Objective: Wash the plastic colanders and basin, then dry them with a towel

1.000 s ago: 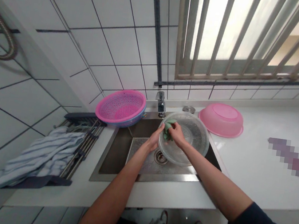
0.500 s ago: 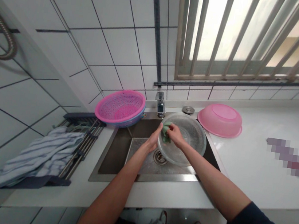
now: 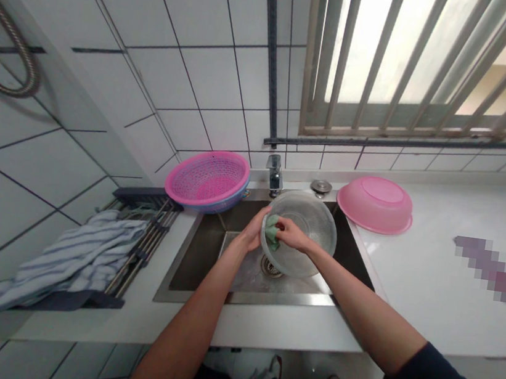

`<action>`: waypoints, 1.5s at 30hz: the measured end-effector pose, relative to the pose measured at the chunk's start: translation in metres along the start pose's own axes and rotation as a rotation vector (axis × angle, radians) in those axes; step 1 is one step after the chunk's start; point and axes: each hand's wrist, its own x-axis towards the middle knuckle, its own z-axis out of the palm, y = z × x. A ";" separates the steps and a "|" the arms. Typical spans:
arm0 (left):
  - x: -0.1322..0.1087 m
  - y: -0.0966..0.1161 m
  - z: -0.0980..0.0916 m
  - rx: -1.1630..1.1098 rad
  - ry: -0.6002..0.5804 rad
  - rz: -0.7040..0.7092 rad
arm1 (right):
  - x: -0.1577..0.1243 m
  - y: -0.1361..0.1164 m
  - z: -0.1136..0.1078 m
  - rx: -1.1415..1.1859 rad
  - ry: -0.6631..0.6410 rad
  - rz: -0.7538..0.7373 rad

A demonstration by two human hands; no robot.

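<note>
Hands (image 3: 254,230) hold a round translucent bowl (image 3: 318,223), mouth up, and green cloth (image 3: 270,235).

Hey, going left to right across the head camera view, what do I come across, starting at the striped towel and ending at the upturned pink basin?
Striped towel → pink basket → left hand → green cloth → right hand → upturned pink basin.

Faucet (image 3: 275,175) obstructing behind colander (image 3: 317,218), sink (image 3: 198,254) seemingly open leftward
</note>
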 end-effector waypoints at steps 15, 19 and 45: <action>-0.001 -0.007 0.011 0.049 -0.070 -0.098 | 0.006 -0.001 -0.006 -0.001 0.440 -0.009; 0.002 -0.004 0.009 -0.035 0.049 -0.001 | -0.003 -0.004 0.003 -0.094 -0.087 -0.032; 0.000 -0.013 0.015 -0.003 -0.047 -0.112 | 0.002 -0.001 -0.016 0.094 0.289 0.029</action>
